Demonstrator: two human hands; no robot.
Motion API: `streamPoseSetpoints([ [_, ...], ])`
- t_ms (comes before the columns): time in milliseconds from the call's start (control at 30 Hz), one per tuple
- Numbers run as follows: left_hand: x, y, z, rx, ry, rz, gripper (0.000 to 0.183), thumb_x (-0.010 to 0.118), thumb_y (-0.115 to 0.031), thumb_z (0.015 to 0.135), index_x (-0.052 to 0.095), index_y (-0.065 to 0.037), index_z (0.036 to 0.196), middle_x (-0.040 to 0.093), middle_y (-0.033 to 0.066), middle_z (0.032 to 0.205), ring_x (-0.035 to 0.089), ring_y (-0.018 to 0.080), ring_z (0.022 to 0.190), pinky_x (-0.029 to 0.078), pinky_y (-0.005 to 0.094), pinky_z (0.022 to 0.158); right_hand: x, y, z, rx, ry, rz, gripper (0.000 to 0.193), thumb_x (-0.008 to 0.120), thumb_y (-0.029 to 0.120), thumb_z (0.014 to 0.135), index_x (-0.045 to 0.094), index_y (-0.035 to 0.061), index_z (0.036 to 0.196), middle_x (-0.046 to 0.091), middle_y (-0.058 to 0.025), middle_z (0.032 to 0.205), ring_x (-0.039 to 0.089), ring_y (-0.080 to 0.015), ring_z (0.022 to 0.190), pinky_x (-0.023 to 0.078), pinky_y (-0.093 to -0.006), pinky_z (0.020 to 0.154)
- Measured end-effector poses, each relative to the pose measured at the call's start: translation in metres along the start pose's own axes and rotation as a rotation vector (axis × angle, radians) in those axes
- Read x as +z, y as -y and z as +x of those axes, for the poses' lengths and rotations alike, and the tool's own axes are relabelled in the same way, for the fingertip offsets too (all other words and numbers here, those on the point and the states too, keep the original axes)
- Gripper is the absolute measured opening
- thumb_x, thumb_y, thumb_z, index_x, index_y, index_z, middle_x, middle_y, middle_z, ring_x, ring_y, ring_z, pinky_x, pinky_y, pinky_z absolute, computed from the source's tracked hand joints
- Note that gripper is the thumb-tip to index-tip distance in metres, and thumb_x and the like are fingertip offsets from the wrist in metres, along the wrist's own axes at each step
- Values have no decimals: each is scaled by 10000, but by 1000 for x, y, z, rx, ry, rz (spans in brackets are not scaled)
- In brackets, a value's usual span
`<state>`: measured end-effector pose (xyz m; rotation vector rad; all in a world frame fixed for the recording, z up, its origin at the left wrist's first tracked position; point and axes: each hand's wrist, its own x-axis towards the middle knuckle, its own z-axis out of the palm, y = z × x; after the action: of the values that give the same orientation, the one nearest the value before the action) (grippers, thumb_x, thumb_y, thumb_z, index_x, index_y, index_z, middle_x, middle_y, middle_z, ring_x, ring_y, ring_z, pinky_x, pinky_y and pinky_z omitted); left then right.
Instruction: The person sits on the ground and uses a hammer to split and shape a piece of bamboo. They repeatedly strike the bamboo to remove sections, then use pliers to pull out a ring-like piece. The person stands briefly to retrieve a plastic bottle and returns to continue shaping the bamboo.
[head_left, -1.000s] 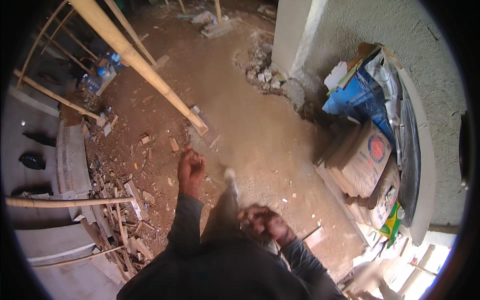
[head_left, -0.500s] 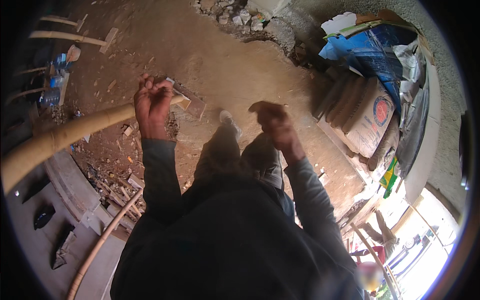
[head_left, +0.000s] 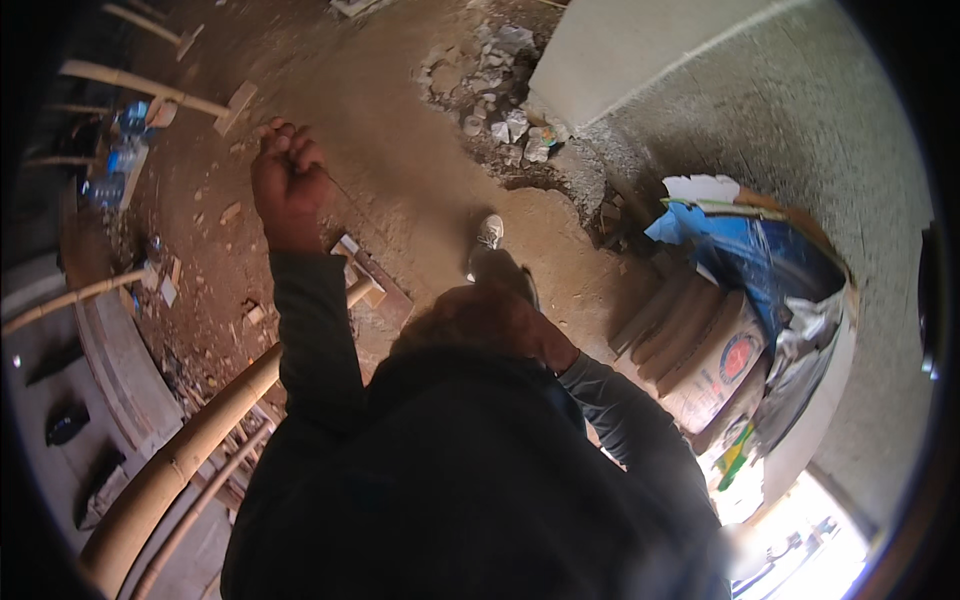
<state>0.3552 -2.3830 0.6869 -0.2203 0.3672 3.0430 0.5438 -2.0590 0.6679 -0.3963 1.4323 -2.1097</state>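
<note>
Left grip raised in a fist above the thick bamboo pole.

Left hand curled shut, nothing visible inside it, hanging well apart from the bamboo pole. Pole below and behind that grip, long axis slanting from low left up toward the sawn end beside the flat wood offcut on the dirt floor. Right hand close to the chest, blurred, grip impossible to tell. Left grip nearer the pole's sawn end; shoe just beyond.
</note>
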Motion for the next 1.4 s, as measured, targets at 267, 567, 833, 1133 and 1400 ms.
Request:
streamPoseSetpoints([
  [267,-16,-103,90,244,-135,-79,167,621,74,873,609,-77,945,478,-18,702,376,106,624,317,239,501,-108,127,187,226,151,-252,250,554,189,1078,711,12,1161,567,10,773,487,-91,695,472,-292,720],
  [567,-30,-209,287,136,-111,-148,132,649,51,866,610,-51,940,442,-12,670,348,104,601,302,244,485,-116,110,353,145,196,64,248,589,215,1069,720,8,1106,611,-10,781,504,-59,704,438,-253,647],
  [833,5,-226,478,11,-140,-129,242,603,144,776,599,-47,925,410,-22,668,314,106,587,250,246,463,-131,133,473,452,-60,584,242,580,217,1063,665,-7,1098,457,73,635,403,-9,534,290,-179,488],
  [1133,21,-183,650,-47,62,50,115,627,-97,1012,616,-19,1096,502,1,753,387,107,665,316,243,480,-231,121,571,-96,-261,-269,260,631,230,1035,664,-10,1128,680,-121,974,658,-225,935,508,-380,804],
  [1400,10,-166,762,-48,7,124,159,563,-165,1070,604,-15,1099,502,10,743,376,95,635,301,251,475,-309,149,678,-47,-368,-634,190,659,209,998,689,53,1104,689,-162,1011,672,-242,1002,504,-423,870],
])
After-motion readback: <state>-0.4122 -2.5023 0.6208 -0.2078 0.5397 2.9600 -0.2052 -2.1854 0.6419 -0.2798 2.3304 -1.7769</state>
